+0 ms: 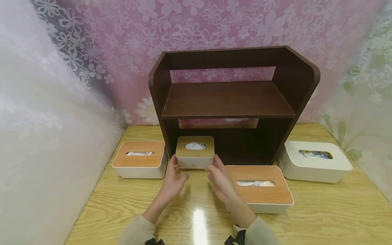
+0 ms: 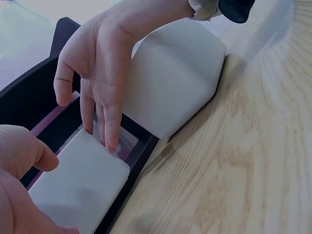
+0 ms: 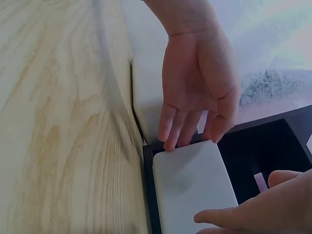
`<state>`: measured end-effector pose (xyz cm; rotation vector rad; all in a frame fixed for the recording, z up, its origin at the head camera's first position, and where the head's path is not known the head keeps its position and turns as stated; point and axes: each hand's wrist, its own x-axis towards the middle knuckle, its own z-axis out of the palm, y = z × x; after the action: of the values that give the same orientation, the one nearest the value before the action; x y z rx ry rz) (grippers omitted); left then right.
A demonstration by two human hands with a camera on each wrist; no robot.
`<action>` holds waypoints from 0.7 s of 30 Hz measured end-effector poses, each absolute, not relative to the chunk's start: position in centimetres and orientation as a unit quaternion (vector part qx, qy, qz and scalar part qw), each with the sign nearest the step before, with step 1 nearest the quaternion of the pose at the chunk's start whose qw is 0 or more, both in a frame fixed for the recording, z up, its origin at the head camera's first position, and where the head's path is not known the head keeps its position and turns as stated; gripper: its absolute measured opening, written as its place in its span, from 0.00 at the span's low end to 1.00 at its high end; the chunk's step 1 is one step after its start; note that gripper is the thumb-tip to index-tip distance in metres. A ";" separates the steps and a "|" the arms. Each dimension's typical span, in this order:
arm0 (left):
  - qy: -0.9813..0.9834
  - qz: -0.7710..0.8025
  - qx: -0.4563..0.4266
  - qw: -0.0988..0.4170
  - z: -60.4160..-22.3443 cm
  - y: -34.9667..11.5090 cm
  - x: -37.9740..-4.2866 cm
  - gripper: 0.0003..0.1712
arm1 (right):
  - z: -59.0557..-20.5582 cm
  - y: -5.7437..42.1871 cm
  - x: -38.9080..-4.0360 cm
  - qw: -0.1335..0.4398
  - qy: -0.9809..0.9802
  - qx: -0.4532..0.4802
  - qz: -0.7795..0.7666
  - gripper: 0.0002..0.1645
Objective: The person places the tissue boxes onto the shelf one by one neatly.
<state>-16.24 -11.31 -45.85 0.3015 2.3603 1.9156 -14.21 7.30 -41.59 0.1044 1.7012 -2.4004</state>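
A small tissue box (image 1: 195,162) with a tan wood-look lid and white sides stands at the left front of the lower compartment of the dark brown shelf (image 1: 228,98). White tissue shows in its oval slot. My left hand (image 1: 172,180) is at the box's left side, its fingertips against it and the thumb apart. On the opposite side my right hand (image 1: 221,180) touches the right end with its fingers. Both wrist views show the white front of the box (image 2: 80,187) between the hands, with fingers mostly straight. The far ends of some fingers are hidden.
An orange-lidded tissue box (image 1: 139,172) stands left of the shelf. A larger orange-lidded one (image 1: 261,195) sits in front, close to my right forearm. The all-white tissue box (image 1: 318,172) is on the right. All three stand on the wooden table (image 1: 122,211); flowered curtains (image 1: 131,68) hang behind.
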 end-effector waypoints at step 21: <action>0.765 0.635 0.092 0.056 -45.7 -11.2 -18.2 0.53 | -41.1 6.6 -16.3 0.080 0.524 0.095 -0.843 0.49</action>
<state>-18.21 -11.18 -45.67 0.2802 2.3210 1.9267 -16.29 6.60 -41.05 0.2827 1.5678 -2.5203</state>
